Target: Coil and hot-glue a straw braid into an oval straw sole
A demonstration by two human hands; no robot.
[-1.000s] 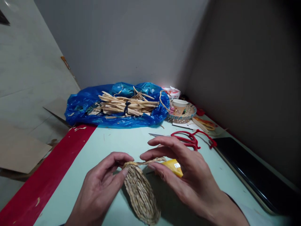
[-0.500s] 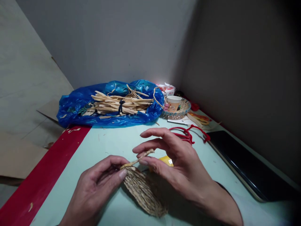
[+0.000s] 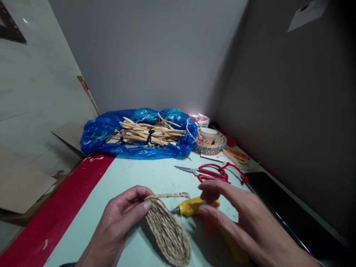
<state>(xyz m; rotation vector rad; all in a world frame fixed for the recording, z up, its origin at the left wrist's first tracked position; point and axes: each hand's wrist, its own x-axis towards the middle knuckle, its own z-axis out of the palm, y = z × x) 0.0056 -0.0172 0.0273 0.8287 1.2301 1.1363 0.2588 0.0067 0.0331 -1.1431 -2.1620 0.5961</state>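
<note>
My left hand (image 3: 119,218) pinches the upper end of an oval woven straw sole (image 3: 169,233) between thumb and fingers. From that end a short twisted straw cord (image 3: 172,195) sticks out to the right. My right hand (image 3: 230,218) is open, its thumb and fingers apart around the handle end of a yellow-handled awl (image 3: 190,206). The awl lies on the table with its metal part pointing left, behind the sole. Whether my fingers touch the handle is unclear. Just beyond my right hand lie red-handled scissors (image 3: 213,171), blades to the left.
At the back, a blue plastic bag (image 3: 94,135) holds a tied bundle of dry straw (image 3: 155,131). Right of it a paper cup (image 3: 208,137) stands in a woven basket (image 3: 221,142). A large black phone-like slab (image 3: 289,218) lies along the right wall. The table has a red left edge (image 3: 66,207).
My right hand has let go of the straw cord and moved right, to the awl. My left hand keeps hold of the sole, which now faces up more. The view has tilted upward.
</note>
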